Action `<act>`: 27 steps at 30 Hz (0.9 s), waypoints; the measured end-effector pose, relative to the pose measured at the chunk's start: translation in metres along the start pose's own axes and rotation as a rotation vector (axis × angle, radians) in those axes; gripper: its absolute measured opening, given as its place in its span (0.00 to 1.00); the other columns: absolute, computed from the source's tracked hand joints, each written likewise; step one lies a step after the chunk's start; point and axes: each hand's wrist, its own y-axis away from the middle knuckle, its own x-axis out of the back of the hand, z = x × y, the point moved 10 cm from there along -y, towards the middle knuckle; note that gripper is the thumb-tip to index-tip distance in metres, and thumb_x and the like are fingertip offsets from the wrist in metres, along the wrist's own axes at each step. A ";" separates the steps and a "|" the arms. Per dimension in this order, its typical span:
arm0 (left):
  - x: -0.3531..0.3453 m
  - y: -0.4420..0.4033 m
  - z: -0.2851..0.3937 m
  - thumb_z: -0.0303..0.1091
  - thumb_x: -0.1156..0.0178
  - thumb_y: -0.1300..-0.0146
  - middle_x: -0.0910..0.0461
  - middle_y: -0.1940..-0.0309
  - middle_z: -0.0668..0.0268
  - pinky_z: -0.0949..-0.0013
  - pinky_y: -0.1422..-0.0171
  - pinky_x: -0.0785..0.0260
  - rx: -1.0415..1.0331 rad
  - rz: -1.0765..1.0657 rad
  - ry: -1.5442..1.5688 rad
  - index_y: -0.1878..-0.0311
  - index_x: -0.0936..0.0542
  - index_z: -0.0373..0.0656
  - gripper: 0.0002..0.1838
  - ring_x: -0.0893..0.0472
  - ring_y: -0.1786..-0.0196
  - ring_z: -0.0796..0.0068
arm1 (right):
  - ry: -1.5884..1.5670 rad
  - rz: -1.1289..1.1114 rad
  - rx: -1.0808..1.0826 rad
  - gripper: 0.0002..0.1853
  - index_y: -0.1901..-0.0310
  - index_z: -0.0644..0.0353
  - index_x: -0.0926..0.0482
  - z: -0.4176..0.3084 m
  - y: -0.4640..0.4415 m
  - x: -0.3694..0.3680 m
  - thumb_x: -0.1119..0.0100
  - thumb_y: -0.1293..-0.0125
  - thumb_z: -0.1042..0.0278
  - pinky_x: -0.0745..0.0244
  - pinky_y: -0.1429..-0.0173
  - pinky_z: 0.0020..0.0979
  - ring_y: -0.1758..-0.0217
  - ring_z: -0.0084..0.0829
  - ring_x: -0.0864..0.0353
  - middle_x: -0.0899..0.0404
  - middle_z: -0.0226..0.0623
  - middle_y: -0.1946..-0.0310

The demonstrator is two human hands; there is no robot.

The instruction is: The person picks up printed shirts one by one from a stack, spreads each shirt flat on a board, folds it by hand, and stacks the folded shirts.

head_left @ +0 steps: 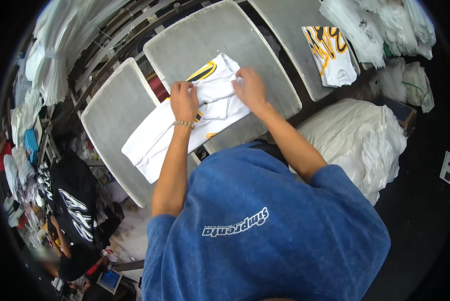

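Observation:
A white T-shirt (154,135) with a yellow and black print lies partly folded across the grey boards. My left hand (183,104), a beaded bracelet at its wrist, has its fingers closed on the shirt's cloth near the middle. At the shirt's right end, my right hand (251,90) pinches the white fabric with bent fingers. Between the two hands the cloth is bunched in loose folds. Part of the print shows above and below my left hand; the rest is hidden inside the folds.
A folded white shirt (338,62) with the same colours lies on the right-hand board (290,35). Large bundles of white plastic bags (355,138) stand at my right. More bags (54,55) hang at upper left. Another person (67,256) is at lower left near black printed garments (74,195).

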 end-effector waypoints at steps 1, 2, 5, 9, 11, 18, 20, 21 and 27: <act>-0.002 0.004 0.003 0.27 0.34 0.41 0.24 0.45 0.50 0.56 0.44 0.30 0.004 -0.039 0.018 0.58 0.19 0.38 0.09 0.23 0.45 0.50 | -0.001 0.000 -0.002 0.16 0.52 0.58 0.23 -0.005 0.003 -0.004 0.33 0.41 0.66 0.26 0.46 0.41 0.44 0.43 0.20 0.21 0.46 0.48; -0.004 0.009 0.005 0.27 0.34 0.41 0.24 0.45 0.50 0.56 0.44 0.30 0.003 -0.042 0.019 0.58 0.19 0.38 0.09 0.23 0.45 0.50 | 0.011 0.025 0.209 0.19 0.47 0.56 0.23 -0.029 0.007 -0.009 0.35 0.39 0.62 0.32 0.39 0.46 0.37 0.45 0.27 0.27 0.45 0.40; -0.037 0.041 0.013 0.43 0.45 0.30 0.40 0.26 0.49 0.42 0.25 0.49 -0.173 -0.215 -0.332 0.30 0.31 0.43 0.28 0.41 0.25 0.45 | 0.163 0.085 0.453 0.23 0.40 0.56 0.24 -0.057 0.026 -0.021 0.40 0.34 0.55 0.41 0.30 0.55 0.29 0.49 0.36 0.33 0.45 0.32; -0.042 0.044 -0.002 0.44 0.49 0.27 0.42 0.26 0.49 0.42 0.23 0.53 -0.163 -0.264 -0.317 0.27 0.35 0.45 0.28 0.43 0.23 0.45 | 0.165 0.005 0.467 0.25 0.37 0.54 0.24 -0.036 0.016 -0.035 0.45 0.31 0.51 0.48 0.30 0.63 0.25 0.51 0.43 0.35 0.41 0.28; -0.029 0.041 -0.010 0.44 0.49 0.27 0.41 0.26 0.49 0.42 0.24 0.52 -0.147 -0.257 -0.251 0.28 0.33 0.44 0.27 0.42 0.24 0.46 | -0.053 -0.104 0.318 0.20 0.43 0.53 0.19 -0.019 -0.006 -0.029 0.43 0.32 0.56 0.43 0.32 0.62 0.27 0.49 0.39 0.32 0.40 0.31; 0.036 0.063 -0.079 0.44 0.49 0.27 0.40 0.27 0.47 0.39 0.26 0.49 0.050 -0.151 -0.275 0.29 0.32 0.44 0.27 0.42 0.24 0.44 | -0.176 -0.097 0.484 0.24 0.39 0.52 0.22 -0.053 -0.059 -0.029 0.45 0.31 0.50 0.46 0.28 0.62 0.24 0.48 0.42 0.35 0.41 0.29; 0.065 0.106 -0.149 0.46 0.51 0.26 0.43 0.25 0.48 0.38 0.25 0.51 0.209 -0.080 -0.557 0.27 0.35 0.45 0.28 0.44 0.24 0.42 | 0.368 0.001 0.517 0.33 0.30 0.50 0.32 -0.058 -0.026 -0.056 0.52 0.29 0.39 0.55 0.23 0.61 0.20 0.47 0.52 0.43 0.42 0.24; 0.089 0.121 -0.166 0.46 0.51 0.26 0.45 0.25 0.47 0.39 0.24 0.52 0.297 -0.076 -0.638 0.26 0.36 0.45 0.29 0.45 0.24 0.41 | 0.407 -0.021 0.463 0.39 0.26 0.51 0.40 -0.048 -0.031 -0.065 0.60 0.29 0.32 0.58 0.22 0.60 0.19 0.48 0.55 0.46 0.41 0.23; 0.175 0.180 -0.220 0.50 0.47 0.29 0.42 0.28 0.41 0.38 0.28 0.48 0.625 0.088 -0.693 0.27 0.36 0.42 0.33 0.40 0.28 0.38 | 0.349 -0.029 0.486 0.37 0.27 0.53 0.38 -0.050 -0.032 -0.057 0.54 0.29 0.37 0.62 0.22 0.61 0.19 0.50 0.56 0.48 0.42 0.22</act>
